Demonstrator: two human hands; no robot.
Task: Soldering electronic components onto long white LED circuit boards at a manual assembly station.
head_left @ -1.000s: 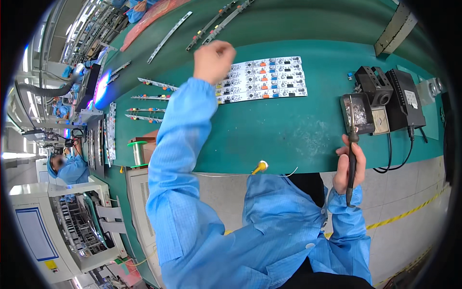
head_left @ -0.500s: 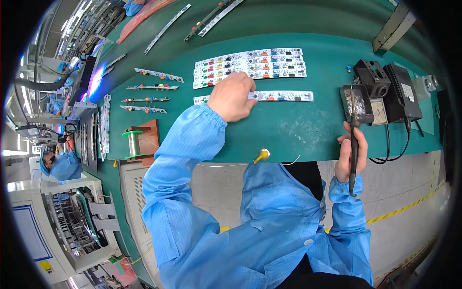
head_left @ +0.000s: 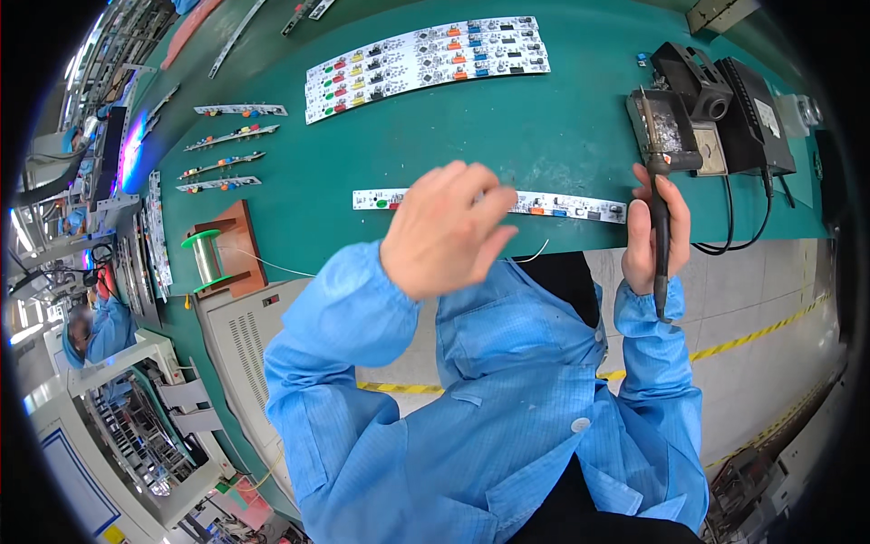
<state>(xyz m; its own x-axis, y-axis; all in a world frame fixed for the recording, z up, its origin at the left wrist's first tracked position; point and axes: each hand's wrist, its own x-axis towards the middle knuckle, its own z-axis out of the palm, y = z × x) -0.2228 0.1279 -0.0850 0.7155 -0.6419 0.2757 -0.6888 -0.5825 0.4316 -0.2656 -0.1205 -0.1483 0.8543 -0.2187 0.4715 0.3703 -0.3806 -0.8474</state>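
Note:
My left hand (head_left: 446,232) hovers at the bench's front edge, palm down, thumb and fingers apart with nothing visible between them. Behind and partly under it lies a single narrow white circuit board (head_left: 569,206) with small coloured components; the hand hides its middle. My right hand (head_left: 642,245) is wrapped round a black soldering iron (head_left: 662,238) in front of its holder. The iron's thin tip points away from me over a dark tray (head_left: 666,127). A loose end of thin wire (head_left: 535,253) sticks out right of my left hand.
Several matching boards (head_left: 426,63) lie in a row at the back. More boards (head_left: 227,136) are spread at left, near a solder wire spool (head_left: 207,257) on a brown stand. A black soldering station (head_left: 754,118) and a clear bottle (head_left: 797,113) stand at right. Someone in blue (head_left: 113,326) is far left.
The single board has come away from the group toward the front edge. My left hand has come off it and nearer to me, its fingers spreading. My right hand still holds the soldering iron.

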